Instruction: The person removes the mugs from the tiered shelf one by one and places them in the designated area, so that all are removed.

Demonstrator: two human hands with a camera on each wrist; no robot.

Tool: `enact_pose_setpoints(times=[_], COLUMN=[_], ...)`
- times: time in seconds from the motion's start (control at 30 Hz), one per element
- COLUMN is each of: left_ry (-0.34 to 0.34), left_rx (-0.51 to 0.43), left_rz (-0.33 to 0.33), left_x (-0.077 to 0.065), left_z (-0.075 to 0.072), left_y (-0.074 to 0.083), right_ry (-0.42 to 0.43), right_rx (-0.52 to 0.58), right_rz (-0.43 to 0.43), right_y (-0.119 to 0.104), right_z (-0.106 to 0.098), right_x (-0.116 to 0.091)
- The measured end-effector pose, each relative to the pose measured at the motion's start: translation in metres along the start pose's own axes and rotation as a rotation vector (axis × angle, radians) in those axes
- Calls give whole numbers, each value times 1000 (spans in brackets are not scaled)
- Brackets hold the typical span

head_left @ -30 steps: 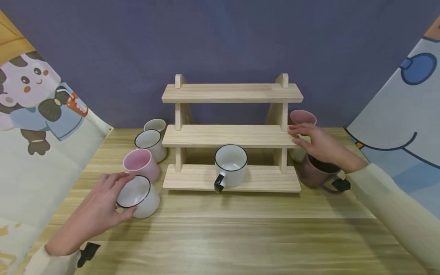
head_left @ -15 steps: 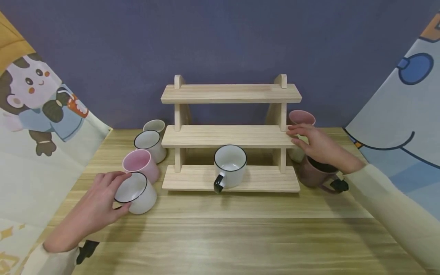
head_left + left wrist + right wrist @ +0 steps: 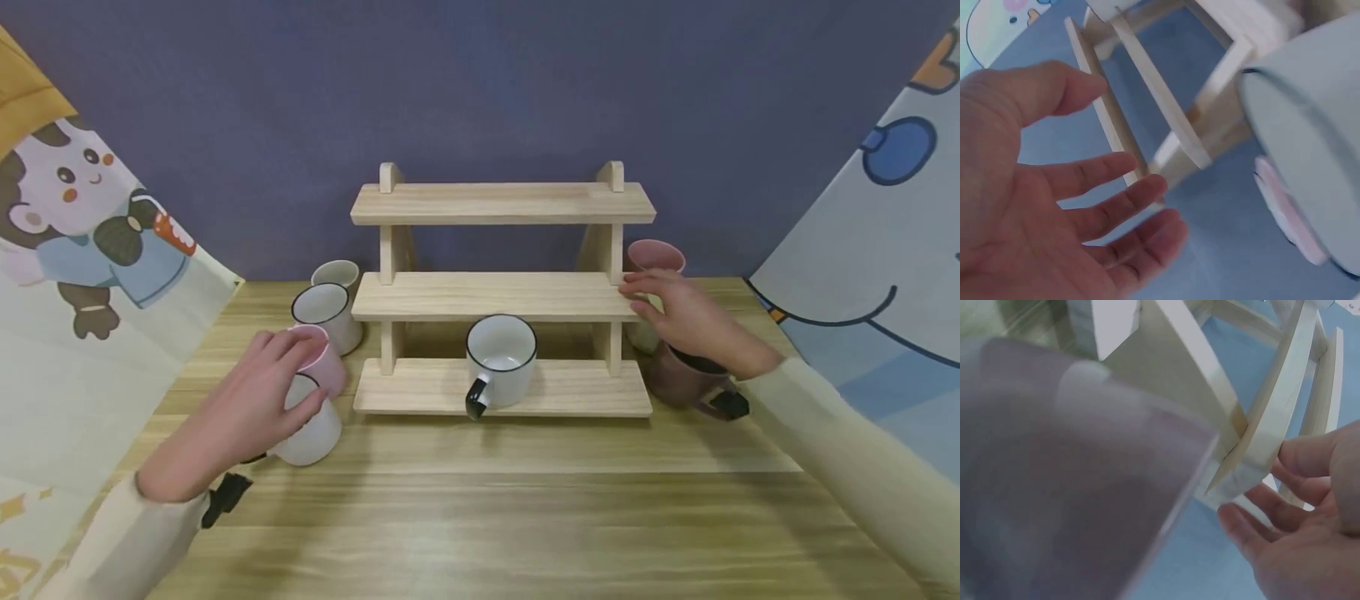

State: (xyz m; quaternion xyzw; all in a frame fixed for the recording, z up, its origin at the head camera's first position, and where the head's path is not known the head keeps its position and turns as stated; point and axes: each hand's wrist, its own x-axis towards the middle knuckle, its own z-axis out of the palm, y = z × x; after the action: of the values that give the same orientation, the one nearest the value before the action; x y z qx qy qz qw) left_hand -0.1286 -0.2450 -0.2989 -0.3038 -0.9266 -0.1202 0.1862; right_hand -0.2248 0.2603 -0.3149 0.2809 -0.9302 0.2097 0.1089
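My left hand (image 3: 251,400) hovers over the left row of cups, in front of the pink cup (image 3: 327,367) and the white black-rimmed mug (image 3: 311,437), partly hiding both. In the left wrist view its fingers (image 3: 1107,212) are spread and loosely bent, with nothing between them. My right hand (image 3: 686,317) rests at the right end of the wooden shelf rack's (image 3: 487,296) middle board. Its thumb and fingertips touch or nearly touch that board (image 3: 1266,437) in the right wrist view. A white mug (image 3: 502,367) with a black handle stands on the bottom board.
Farther back on the left stand another white black-rimmed mug (image 3: 326,308) and a grey-white cup (image 3: 337,273). Beside the rack on the right are a pink-rimmed cup (image 3: 655,254) and a brown mug (image 3: 678,379). Beneath everything lies the wood-grain table (image 3: 495,508).
My left hand has let go of the front left white mug and moved up and right toward the pink cup. That mug had shifted slightly left and back. My right hand stays at the rack.
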Motion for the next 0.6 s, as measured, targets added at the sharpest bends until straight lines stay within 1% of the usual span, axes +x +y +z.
enact_pose_setpoints(times=[0.07, 0.2, 0.3, 0.4, 0.5, 0.6], left_ry=[-21, -93, -124, -139, -153, -140], left_rx=[-14, -27, -24, 7, 42, 47], left_rz=[13, 5, -3, -27, -53, -69], left_x=[16, 45, 61, 73, 81, 86], left_z=[2, 9, 16, 23, 29, 34], left_y=[0, -6, -12, -18, -23, -26], right_ry=[8, 21, 28, 24, 7, 3], right_rx=[-19, -34, -34, -29, -27, -37], right_rz=[14, 31, 24, 15, 24, 41], right_y=[-3, -6, -7, -7, -8, -9], right_z=[1, 3, 4, 3, 3, 3], right_x=[1, 3, 3, 2, 2, 3])
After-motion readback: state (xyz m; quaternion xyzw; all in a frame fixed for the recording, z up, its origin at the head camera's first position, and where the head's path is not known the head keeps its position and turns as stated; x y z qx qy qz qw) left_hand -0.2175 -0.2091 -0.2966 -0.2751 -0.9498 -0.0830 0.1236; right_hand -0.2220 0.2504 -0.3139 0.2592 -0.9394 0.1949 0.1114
